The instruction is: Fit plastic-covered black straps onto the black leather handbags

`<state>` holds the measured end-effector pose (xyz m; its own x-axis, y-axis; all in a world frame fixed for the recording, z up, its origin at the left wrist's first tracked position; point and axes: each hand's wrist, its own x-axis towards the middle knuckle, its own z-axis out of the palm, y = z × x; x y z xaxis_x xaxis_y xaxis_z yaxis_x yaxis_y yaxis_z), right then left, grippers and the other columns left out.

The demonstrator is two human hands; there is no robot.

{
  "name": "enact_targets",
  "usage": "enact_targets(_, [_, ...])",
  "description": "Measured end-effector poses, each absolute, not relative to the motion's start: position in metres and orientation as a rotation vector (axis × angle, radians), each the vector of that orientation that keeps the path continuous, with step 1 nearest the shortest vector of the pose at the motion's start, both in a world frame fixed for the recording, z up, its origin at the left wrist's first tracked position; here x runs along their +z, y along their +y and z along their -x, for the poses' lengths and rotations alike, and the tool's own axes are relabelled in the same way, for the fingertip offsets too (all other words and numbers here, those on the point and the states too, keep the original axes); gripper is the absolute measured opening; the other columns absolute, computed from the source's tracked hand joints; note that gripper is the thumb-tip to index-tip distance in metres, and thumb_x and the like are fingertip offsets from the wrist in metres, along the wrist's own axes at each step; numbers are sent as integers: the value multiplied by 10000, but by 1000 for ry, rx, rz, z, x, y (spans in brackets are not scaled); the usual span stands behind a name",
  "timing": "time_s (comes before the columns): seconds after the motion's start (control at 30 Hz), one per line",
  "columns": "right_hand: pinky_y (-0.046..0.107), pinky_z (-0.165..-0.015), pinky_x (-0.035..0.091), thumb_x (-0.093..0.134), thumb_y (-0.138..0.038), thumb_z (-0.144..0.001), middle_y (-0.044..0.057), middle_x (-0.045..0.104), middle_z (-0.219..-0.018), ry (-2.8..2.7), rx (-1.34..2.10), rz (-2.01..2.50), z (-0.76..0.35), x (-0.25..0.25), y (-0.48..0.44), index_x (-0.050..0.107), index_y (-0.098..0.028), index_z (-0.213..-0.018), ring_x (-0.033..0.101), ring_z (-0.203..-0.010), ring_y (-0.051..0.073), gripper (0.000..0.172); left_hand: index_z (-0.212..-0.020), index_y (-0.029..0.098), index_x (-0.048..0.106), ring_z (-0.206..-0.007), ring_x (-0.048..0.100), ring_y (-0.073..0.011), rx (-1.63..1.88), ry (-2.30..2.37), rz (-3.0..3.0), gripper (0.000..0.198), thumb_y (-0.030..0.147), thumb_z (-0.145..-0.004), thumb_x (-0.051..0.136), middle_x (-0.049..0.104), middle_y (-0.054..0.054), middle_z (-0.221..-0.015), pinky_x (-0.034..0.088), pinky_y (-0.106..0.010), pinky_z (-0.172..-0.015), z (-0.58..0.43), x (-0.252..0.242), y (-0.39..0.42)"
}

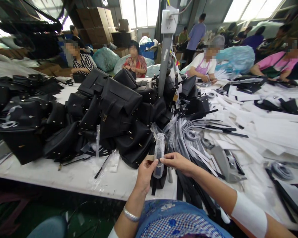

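Between my two hands is a dark strap wrapped in clear plastic (pixel 159 145), held upright above the table's front edge. My left hand (pixel 144 172) pinches it from the left side, thumb across the front. A small tan piece (pixel 149 157), perhaps a tag, sticks out by the left fingers. From the right, my right hand (pixel 176 162) has its thumb and fingertips closed on the plastic wrap. Just behind is a black handbag (pixel 136 142) with small gold studs. Loose black straps (pixel 188 188) hang over the edge near my right forearm.
A heap of black bags (pixel 89 109) covers the left of the white table (pixel 81 181). Wrapped straps (pixel 186 132) and white paper strips (pixel 268 132) spread to the right. A metal post with a socket box (pixel 170 20) rises mid-table. Several people sit along the far side.
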<state>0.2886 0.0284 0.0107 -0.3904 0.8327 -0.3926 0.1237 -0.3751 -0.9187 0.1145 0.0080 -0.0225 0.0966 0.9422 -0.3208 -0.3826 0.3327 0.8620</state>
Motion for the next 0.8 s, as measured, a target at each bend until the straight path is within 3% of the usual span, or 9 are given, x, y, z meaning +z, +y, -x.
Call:
enact_targets(0.07, [217,-540,324,687,-557,-772,-46,490,-579,-1176,1883,1234,-289,6,27,625,-135,-664,391,-547,75,439,-964,127,664,-898,641,-168,1132,1065,-728,329,333,-729,767,696,-64,-928,479,-285,-852,-115,-23,8])
enact_targets(0.17, [278,-789,475,632,-574,-819,55,666,-788,-811,2007,1105,-291,0,23,711,-120,-816,595,-760,142,461,-949,135,645,-882,625,-147,1159,1099,-753,292,326,-753,744,681,-44,-917,478,-264,-828,-115,-21,8])
enact_targets(0.23, [336,-935,464,635,-563,-822,103,705,-924,-620,2016,1047,-291,-2,18,735,-122,-891,636,-916,185,457,-947,137,637,-876,620,-141,1173,1113,-769,279,326,-764,732,673,-36,-910,479,-258,-823,-115,-19,8])
enact_targets(0.33, [356,-1028,416,738,-450,-773,96,717,-1037,-665,1924,988,-283,-1,7,738,-152,-1005,640,-1007,200,378,-943,140,629,-872,622,-143,1186,1121,-800,267,326,-773,720,669,-34,-902,482,-255,-816,-115,-16,8])
enact_targets(0.47, [372,-990,439,733,-441,-775,72,727,-1057,-851,1687,1054,-263,-2,-6,712,-188,-1112,645,-1003,221,422,-933,149,619,-861,626,-147,1207,1139,-844,242,324,-787,702,667,-29,-881,486,-251,-799,-117,-14,4])
enact_targets(0.63, [338,-779,514,714,-502,-751,88,737,-983,-878,1349,1340,-245,-17,-7,716,-154,-1070,664,-876,238,472,-913,152,611,-839,634,-155,1207,1191,-880,215,312,-791,686,673,-32,-870,496,-252,-769,-122,-15,0])
enact_targets(0.8, [305,-752,515,706,-459,-761,69,729,-888,-964,1311,1313,-243,-21,-1,689,-150,-1004,667,-824,212,393,-887,145,640,-847,650,-172,1222,1257,-931,176,284,-783,672,694,-48,-869,499,-267,-785,-120,-11,-2])
